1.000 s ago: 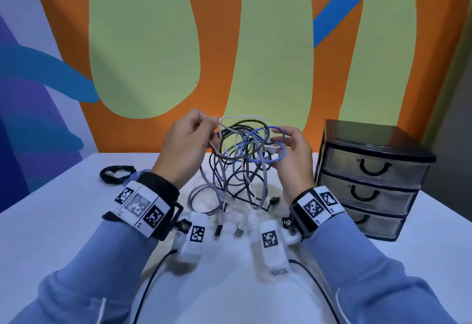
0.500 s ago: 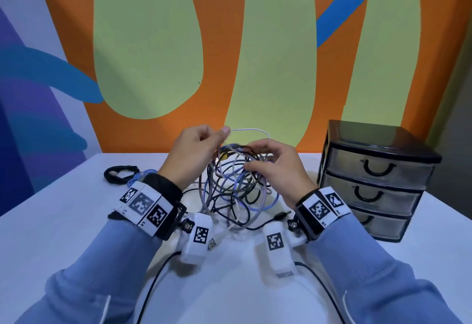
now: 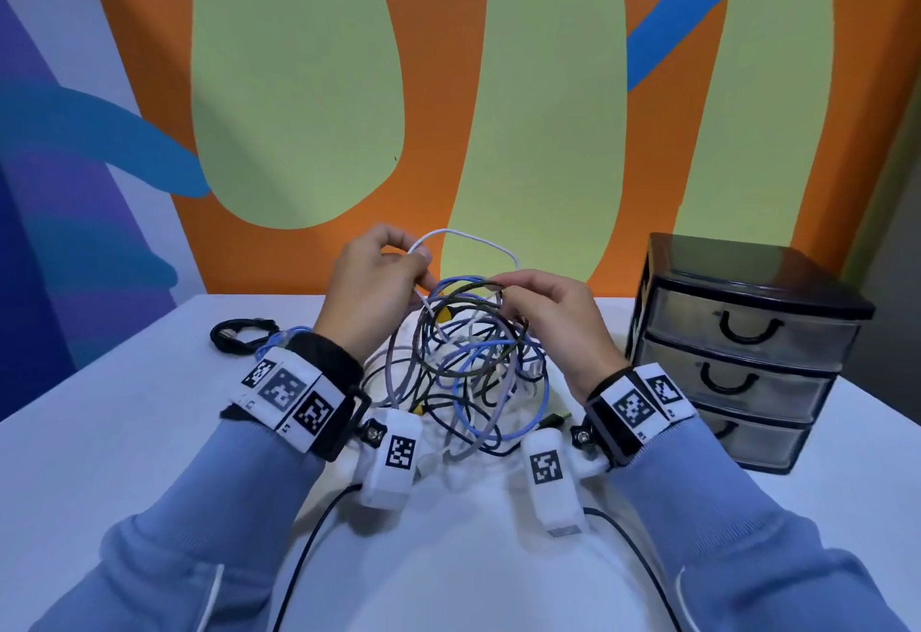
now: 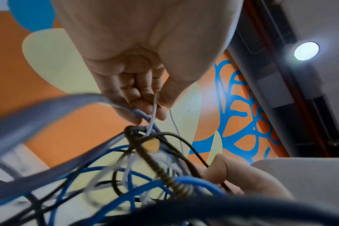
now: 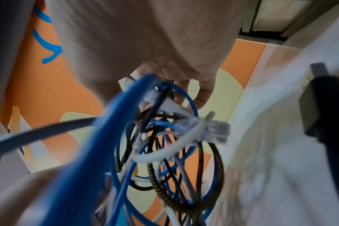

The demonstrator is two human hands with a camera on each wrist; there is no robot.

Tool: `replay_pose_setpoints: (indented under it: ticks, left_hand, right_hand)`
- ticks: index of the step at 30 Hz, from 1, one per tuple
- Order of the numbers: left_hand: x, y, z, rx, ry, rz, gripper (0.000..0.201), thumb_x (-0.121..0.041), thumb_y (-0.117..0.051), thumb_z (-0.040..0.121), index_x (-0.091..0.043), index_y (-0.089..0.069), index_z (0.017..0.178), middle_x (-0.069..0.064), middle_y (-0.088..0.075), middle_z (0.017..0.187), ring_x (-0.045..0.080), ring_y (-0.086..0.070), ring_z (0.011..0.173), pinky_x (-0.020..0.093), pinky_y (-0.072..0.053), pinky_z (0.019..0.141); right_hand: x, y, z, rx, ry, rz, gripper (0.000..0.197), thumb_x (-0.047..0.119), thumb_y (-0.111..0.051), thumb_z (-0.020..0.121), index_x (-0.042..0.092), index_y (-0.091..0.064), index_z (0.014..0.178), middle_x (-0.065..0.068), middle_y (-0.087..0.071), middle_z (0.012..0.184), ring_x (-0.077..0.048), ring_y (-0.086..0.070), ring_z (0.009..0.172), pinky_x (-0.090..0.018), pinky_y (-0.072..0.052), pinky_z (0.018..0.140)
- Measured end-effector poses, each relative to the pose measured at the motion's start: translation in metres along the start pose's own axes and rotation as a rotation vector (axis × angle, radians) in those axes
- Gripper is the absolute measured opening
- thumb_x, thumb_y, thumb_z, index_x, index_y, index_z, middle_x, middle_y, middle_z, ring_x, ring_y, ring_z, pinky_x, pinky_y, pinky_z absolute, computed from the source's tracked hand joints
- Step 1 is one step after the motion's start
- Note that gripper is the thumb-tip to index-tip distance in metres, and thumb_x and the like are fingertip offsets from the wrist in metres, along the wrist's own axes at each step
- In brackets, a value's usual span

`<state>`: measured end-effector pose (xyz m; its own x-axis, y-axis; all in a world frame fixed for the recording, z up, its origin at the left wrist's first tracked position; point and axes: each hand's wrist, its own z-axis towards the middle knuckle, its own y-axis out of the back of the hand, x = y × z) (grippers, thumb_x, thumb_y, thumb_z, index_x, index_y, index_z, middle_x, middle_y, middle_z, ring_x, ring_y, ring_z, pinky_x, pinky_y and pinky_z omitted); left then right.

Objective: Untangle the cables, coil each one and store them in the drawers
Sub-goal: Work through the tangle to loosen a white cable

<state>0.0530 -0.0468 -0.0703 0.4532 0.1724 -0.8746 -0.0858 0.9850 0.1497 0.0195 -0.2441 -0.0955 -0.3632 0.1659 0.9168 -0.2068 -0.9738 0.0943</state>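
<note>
Head view: cable tangle (image 3: pixel 468 362) on white table (image 3: pixel 124 432), left of drawer unit (image 3: pixel 747 347). Left hand (image 3: pixel 371 282) pinches thin white cable (image 3: pixel 463 235); right hand (image 3: pixel 553 317), fingers curled, grips the tangle's top.

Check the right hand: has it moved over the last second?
Yes. The right hand has dropped from level with the drawer unit's top to its upper drawer, gripping the cable tangle.

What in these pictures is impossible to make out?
- Head view: how many cables form the tangle; loops overlap.
- Head view: the drawers' contents; fronts too cloudy.
- Right wrist view: what the right hand grips; blurred blue cable covers the fingers.
- Head view: the black coil's plugs; too small.
</note>
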Motion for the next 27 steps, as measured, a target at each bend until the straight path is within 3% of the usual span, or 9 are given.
replay_pose_setpoints:
  ticks: [4, 7, 10, 12, 14, 16, 20, 23, 27]
  left_hand:
    - [-0.013, -0.003, -0.006, 0.106, 0.016, -0.308, 0.013, -0.008, -0.056, 0.106, -0.014, -0.056, 0.094, 0.009, -0.076, 0.080, 0.020, -0.061, 0.072, 0.033, -0.053, 0.074]
    - [-0.019, -0.003, -0.011, 0.144, 0.020, -0.489, 0.015, -0.006, -0.052, 0.106, -0.014, -0.054, 0.093, 0.014, -0.072, 0.082, 0.024, -0.060, 0.071, 0.033, -0.049, 0.071]
    - [-0.024, -0.002, -0.013, 0.126, 0.014, -0.620, 0.015, -0.010, -0.050, 0.109, -0.016, -0.051, 0.095, 0.011, -0.062, 0.073, 0.022, -0.048, 0.057, 0.033, -0.051, 0.065]
    - [-0.027, 0.004, -0.011, 0.067, -0.006, -0.646, 0.015, -0.016, -0.051, 0.109, -0.020, -0.051, 0.095, 0.006, -0.054, 0.069, 0.016, -0.036, 0.052, 0.028, -0.052, 0.056]
    - [-0.029, 0.010, -0.009, 0.031, -0.039, -0.639, 0.014, -0.020, -0.054, 0.109, -0.024, -0.051, 0.095, 0.002, -0.051, 0.066, 0.013, -0.030, 0.050, 0.025, -0.050, 0.054]
    - [-0.029, 0.012, -0.007, 0.035, -0.052, -0.647, 0.014, -0.021, -0.055, 0.108, -0.026, -0.052, 0.096, 0.001, -0.051, 0.066, 0.013, -0.030, 0.051, 0.026, -0.048, 0.060]
    - [-0.025, 0.003, -0.011, 0.085, -0.038, -0.684, 0.014, -0.021, -0.054, 0.109, -0.025, -0.052, 0.096, 0.003, -0.049, 0.068, 0.014, -0.032, 0.053, 0.030, -0.046, 0.065]
    - [-0.024, 0.000, -0.012, 0.105, -0.029, -0.752, 0.014, -0.020, -0.050, 0.111, -0.023, -0.051, 0.097, 0.005, -0.048, 0.070, 0.015, -0.033, 0.054, 0.030, -0.046, 0.067]
    - [-0.024, 0.001, -0.014, 0.127, -0.030, -0.824, 0.014, -0.020, -0.047, 0.112, -0.022, -0.049, 0.098, 0.005, -0.047, 0.070, 0.016, -0.032, 0.058, 0.031, -0.047, 0.071]
  right_hand:
    - [-0.005, 0.001, 0.002, 0.058, 0.018, -0.081, 0.028, 0.017, -0.084, 0.083, 0.027, -0.077, 0.109, 0.004, -0.041, 0.061, -0.016, -0.041, 0.060, -0.026, -0.035, 0.058]
    - [-0.010, 0.002, 0.003, 0.044, 0.060, -0.140, 0.028, 0.018, -0.087, 0.083, 0.029, -0.076, 0.107, 0.006, -0.047, 0.069, -0.011, -0.048, 0.062, -0.024, -0.038, 0.060]
    - [-0.016, 0.010, 0.005, -0.046, 0.055, -0.338, 0.041, 0.013, -0.077, 0.091, 0.040, -0.073, 0.122, 0.004, -0.066, 0.108, -0.015, -0.061, 0.098, -0.029, -0.044, 0.077]
    - [-0.018, 0.016, 0.006, -0.035, -0.014, -0.376, 0.059, 0.001, -0.065, 0.095, 0.041, -0.063, 0.139, 0.005, -0.062, 0.131, -0.025, -0.061, 0.108, -0.026, -0.044, 0.071]
    - [-0.018, 0.015, 0.007, 0.032, -0.062, -0.281, 0.069, -0.006, -0.058, 0.093, 0.043, -0.061, 0.141, 0.002, -0.059, 0.139, -0.025, -0.060, 0.114, -0.026, -0.047, 0.066]
    - [-0.011, 0.008, 0.004, 0.091, -0.094, -0.139, 0.067, -0.002, -0.061, 0.092, 0.045, -0.063, 0.138, 0.000, -0.059, 0.139, -0.023, -0.059, 0.125, -0.031, -0.052, 0.078]
    - [0.004, 0.000, -0.005, 0.248, -0.149, 0.149, 0.041, 0.033, -0.063, 0.089, 0.046, -0.070, 0.128, 0.007, -0.063, 0.139, -0.013, -0.058, 0.129, -0.046, -0.045, 0.102]
    - [0.001, 0.006, -0.001, 0.209, -0.214, 0.270, 0.037, 0.048, -0.058, 0.097, 0.036, -0.071, 0.129, 0.006, -0.069, 0.133, -0.016, -0.067, 0.119, -0.039, -0.049, 0.090]
    - [-0.004, 0.001, 0.002, 0.136, -0.118, 0.087, 0.015, 0.016, -0.066, 0.101, 0.017, -0.075, 0.113, 0.000, -0.074, 0.098, -0.009, -0.069, 0.079, -0.016, -0.048, 0.059]
